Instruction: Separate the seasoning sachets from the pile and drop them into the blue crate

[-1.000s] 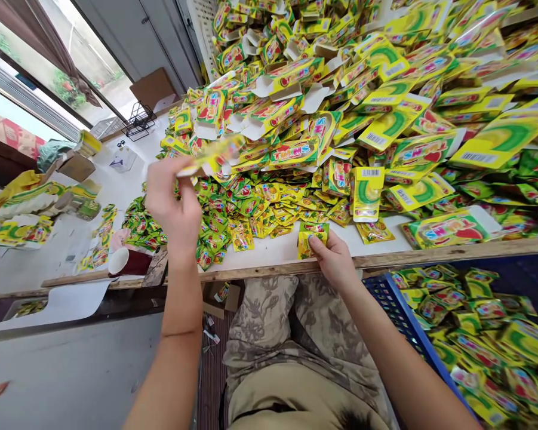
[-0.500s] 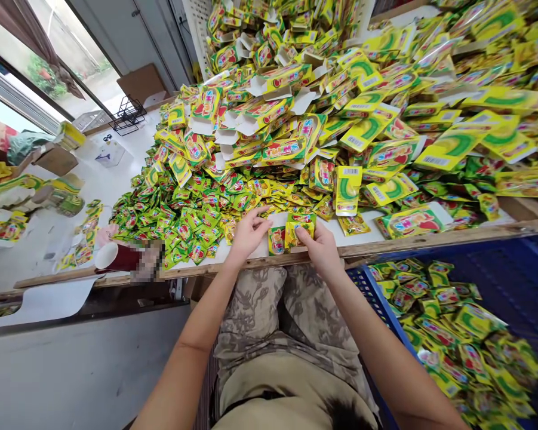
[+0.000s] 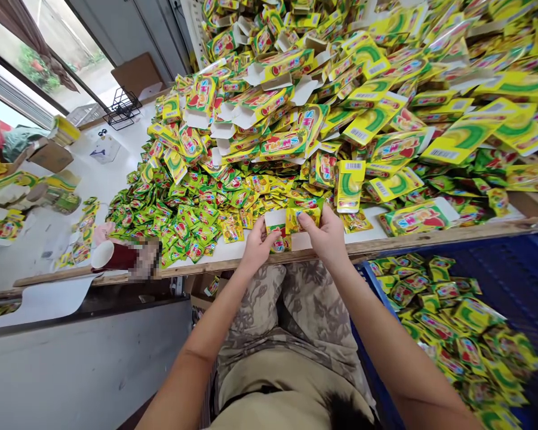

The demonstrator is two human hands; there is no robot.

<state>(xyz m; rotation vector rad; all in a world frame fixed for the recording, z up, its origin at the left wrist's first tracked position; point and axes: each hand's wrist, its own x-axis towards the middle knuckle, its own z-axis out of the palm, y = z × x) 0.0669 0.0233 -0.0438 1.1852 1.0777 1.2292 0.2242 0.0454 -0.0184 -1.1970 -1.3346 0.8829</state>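
Both hands meet at the table edge, box and packet between them

Far left, a dark red paper cup (image 3: 119,257) lies tipped near the edge of the table (image 3: 89,179); right of it, a spill of small green packets (image 3: 179,227), some yellow ones mixed in at its near side.

Left hand (image 3: 255,246): a second ago raised over the heap with a blurred carton, now low at the edge, fingers round the left side of a small box (image 3: 285,243), thumb across its front. Right hand (image 3: 326,236): clamped on a yellow packet (image 3: 294,222), thumb on top, much as a second ago. Hands close, not visibly touching. The work appears to have turned from fetching to bringing box and packet together.

The box sits at the near edge of the table, left of the packet, which overlaps or abuts its right side; cannot tell if any of it is inside. Box looks green and red in front, bright lettering, with a plain white flap (image 3: 276,217) standing above. Packet is mostly yellow, glossy, partly covered by the thumb; a single one or a small stack, cannot tell.

Right again: a yellow carton (image 3: 350,188) with a barcode leans at the heap's foot; below the table, a blue crate (image 3: 488,242) holds more packets (image 3: 466,352)
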